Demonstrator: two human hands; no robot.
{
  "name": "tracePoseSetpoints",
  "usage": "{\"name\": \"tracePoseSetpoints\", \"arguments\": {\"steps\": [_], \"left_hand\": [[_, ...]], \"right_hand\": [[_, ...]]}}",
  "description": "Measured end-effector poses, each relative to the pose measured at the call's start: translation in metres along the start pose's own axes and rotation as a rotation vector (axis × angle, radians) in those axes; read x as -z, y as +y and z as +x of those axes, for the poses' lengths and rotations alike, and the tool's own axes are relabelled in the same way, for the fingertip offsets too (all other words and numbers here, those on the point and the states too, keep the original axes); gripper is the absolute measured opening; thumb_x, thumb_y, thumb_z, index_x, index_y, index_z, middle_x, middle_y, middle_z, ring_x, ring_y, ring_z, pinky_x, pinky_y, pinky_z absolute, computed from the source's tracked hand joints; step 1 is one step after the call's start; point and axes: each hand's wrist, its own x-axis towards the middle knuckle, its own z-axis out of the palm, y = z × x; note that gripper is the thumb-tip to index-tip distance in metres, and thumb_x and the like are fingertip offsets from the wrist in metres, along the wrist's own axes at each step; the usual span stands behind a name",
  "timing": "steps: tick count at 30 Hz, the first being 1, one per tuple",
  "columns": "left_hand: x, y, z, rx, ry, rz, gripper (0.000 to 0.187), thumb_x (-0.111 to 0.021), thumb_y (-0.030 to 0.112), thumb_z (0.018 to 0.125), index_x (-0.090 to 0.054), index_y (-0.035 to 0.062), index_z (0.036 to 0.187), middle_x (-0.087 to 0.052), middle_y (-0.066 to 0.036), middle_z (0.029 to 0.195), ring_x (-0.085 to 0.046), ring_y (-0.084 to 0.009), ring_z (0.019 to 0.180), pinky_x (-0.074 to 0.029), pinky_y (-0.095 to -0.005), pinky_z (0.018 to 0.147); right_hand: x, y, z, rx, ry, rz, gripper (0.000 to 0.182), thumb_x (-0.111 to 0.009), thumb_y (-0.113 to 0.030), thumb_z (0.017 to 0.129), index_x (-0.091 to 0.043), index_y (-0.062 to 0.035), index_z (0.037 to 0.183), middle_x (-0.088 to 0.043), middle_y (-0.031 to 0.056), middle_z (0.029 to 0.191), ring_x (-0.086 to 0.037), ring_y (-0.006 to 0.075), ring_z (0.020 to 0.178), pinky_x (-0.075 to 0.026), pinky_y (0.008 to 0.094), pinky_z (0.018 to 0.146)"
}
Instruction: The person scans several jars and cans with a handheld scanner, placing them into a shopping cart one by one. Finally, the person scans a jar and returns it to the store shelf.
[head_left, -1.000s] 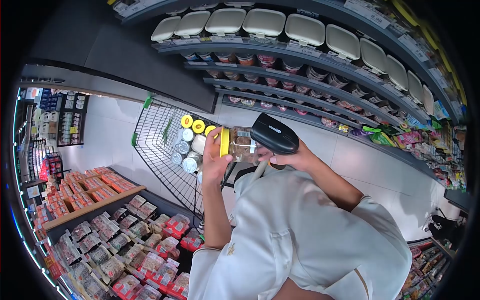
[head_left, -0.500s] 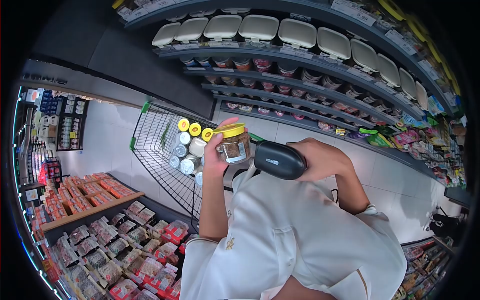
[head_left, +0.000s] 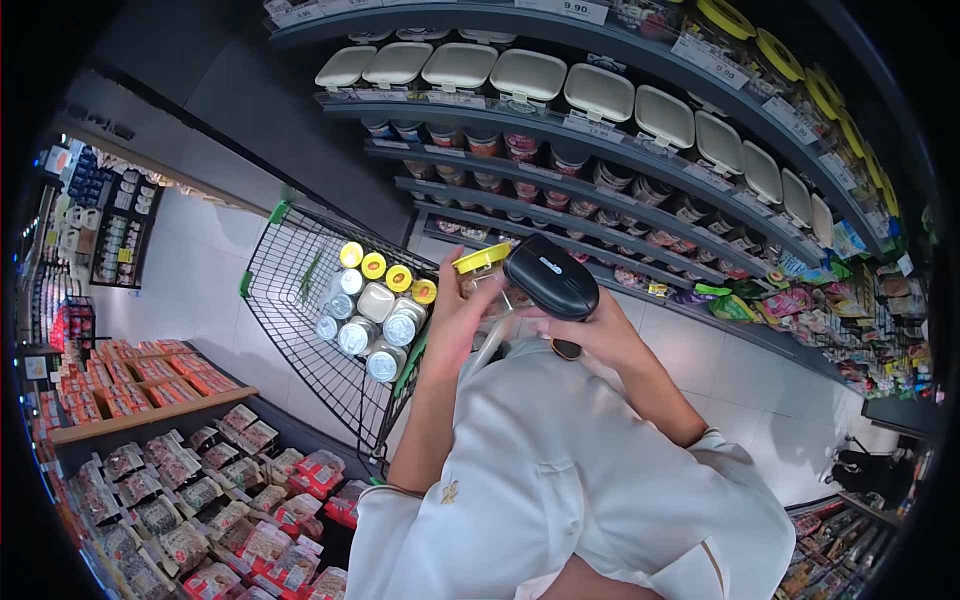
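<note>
My left hand (head_left: 458,322) is wrapped round a clear jar with a yellow lid (head_left: 483,258), held in front of my chest, tilted. Part of the jar body is hidden by my fingers and the scanner. In my right hand (head_left: 612,332) is a black handheld barcode scanner (head_left: 553,282), its head right beside the jar and overlapping it in this view. Beyond my left hand stands a wire shopping cart (head_left: 275,285) with green corners. Inside it are several yellow-lidded containers (head_left: 373,265) and several silver-topped containers (head_left: 384,362).
Shelves (head_left: 440,111) ahead carry a row of white-lidded boxes (head_left: 527,75) above several rows of tubs (head_left: 523,147). Bagged snacks (head_left: 790,290) hang at the right. Orange packets (head_left: 130,385) and a bin of packaged food (head_left: 200,490) lie to the left. Tiled floor (head_left: 690,350) shows between.
The scanner head has come up and turned, and now overlaps the jar. My left hand has turned the jar, its label no longer facing me. The view has shifted slightly.
</note>
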Motion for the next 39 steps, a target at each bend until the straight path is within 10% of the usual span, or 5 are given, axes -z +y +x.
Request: {"name": "tracePoseSetpoints", "arguments": {"steps": [12,24,29,33,39], "left_hand": [[-0.013,0.001,-0.008,-0.500,-0.223,0.052,0.116,-0.087,-0.003,0.068,-0.016,0.0045,0.160,-0.045,-0.015,0.143,-0.049,-0.0252,0.133,-0.046,-0.0390,0.108],[-0.012,0.002,-0.008,-0.580,-0.137,0.230,0.110,-0.089,0.000,0.066,-0.026,0.0032,0.156,-0.049,-0.016,0.138,-0.056,-0.0261,0.125,-0.050,-0.0387,0.103],[-0.009,0.001,-0.006,-0.620,-0.115,0.376,0.110,-0.092,0.003,0.063,-0.031,0.0031,0.155,-0.049,-0.016,0.137,-0.055,-0.0275,0.124,-0.047,-0.0390,0.104],[-0.011,0.015,-0.008,-0.705,-0.122,0.567,0.111,-0.095,0.015,0.063,-0.034,0.0039,0.155,-0.053,-0.016,0.125,-0.055,-0.0308,0.115,-0.046,-0.0404,0.098],[-0.012,0.024,-0.009,-0.743,-0.180,0.579,0.110,-0.095,0.016,0.063,-0.035,0.0038,0.155,-0.052,-0.016,0.130,-0.055,-0.0307,0.116,-0.047,-0.0401,0.097]], "right_hand": [[0.020,0.003,0.010,0.113,-0.039,0.405,0.077,-0.065,0.001,0.077,-0.041,-0.0008,0.149,-0.048,0.0214,0.149,-0.063,0.0443,0.117,-0.050,0.0586,0.104],[0.016,0.009,-0.001,0.123,-0.070,0.313,0.071,-0.065,0.003,0.084,-0.040,-0.0007,0.150,-0.048,0.0151,0.151,-0.066,0.0370,0.117,-0.055,0.0437,0.098],[0.009,0.007,-0.010,0.112,0.024,0.325,0.066,-0.065,0.005,0.083,-0.044,0.0021,0.146,-0.070,0.0263,0.112,-0.070,0.0351,0.107,-0.056,0.0444,0.097],[0.006,0.011,-0.013,0.166,0.032,0.355,0.084,-0.067,0.002,0.076,-0.037,-0.0043,0.154,-0.045,0.0234,0.153,-0.068,0.0376,0.110,-0.054,0.0525,0.096],[0.001,0.014,-0.021,0.228,0.086,0.399,0.072,-0.065,0.006,0.078,-0.045,-0.0014,0.147,-0.052,0.0202,0.145,-0.068,0.0420,0.110,-0.057,0.0527,0.095]]}}
